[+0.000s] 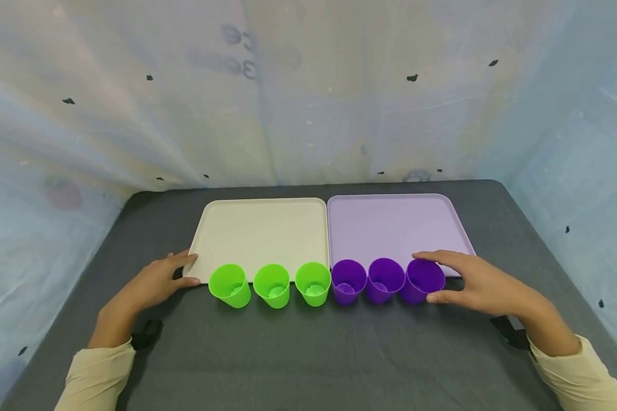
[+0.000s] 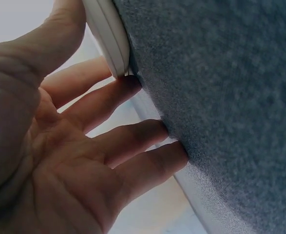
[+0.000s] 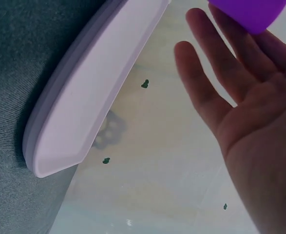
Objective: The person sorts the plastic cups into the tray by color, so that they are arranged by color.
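Note:
My left hand is at the near left corner of a cream tray, its thumb by the near edge. In the left wrist view the fingers are fairly straight, their tips down at the dark cloth beside the tray corner. On the right, my right hand holds the rightmost purple cup, thumb on the near side and forefinger along the far rim. Two more purple cups and three green cups stand upright in the same row.
Behind the purple cups lies a lilac tray, side by side with the cream one. Dark grey cloth covers the table. Pale plastic sheeting hangs behind and at both sides.

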Demonstrator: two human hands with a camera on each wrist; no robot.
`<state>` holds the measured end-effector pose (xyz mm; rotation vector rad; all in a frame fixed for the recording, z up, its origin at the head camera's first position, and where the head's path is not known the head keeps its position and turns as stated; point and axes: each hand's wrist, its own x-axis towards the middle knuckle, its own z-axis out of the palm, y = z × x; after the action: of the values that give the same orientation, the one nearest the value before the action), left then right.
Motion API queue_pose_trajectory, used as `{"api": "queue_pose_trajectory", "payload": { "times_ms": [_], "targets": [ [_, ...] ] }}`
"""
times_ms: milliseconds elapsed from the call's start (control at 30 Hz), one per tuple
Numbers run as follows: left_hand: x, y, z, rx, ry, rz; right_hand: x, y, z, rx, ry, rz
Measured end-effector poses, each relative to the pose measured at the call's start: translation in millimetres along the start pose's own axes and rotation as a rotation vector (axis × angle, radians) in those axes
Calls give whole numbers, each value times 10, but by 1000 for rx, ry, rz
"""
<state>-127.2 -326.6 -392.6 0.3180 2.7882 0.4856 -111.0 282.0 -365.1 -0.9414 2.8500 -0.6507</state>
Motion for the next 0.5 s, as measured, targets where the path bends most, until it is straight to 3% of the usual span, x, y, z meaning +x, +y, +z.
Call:
{"api": "queue_pose_trajectory", "payload": {
  "times_ms": [500],
  "targets": [
    [-43,40,30,24,25,-9,-45,-34,-126,-47,189,44]
  ]
}}
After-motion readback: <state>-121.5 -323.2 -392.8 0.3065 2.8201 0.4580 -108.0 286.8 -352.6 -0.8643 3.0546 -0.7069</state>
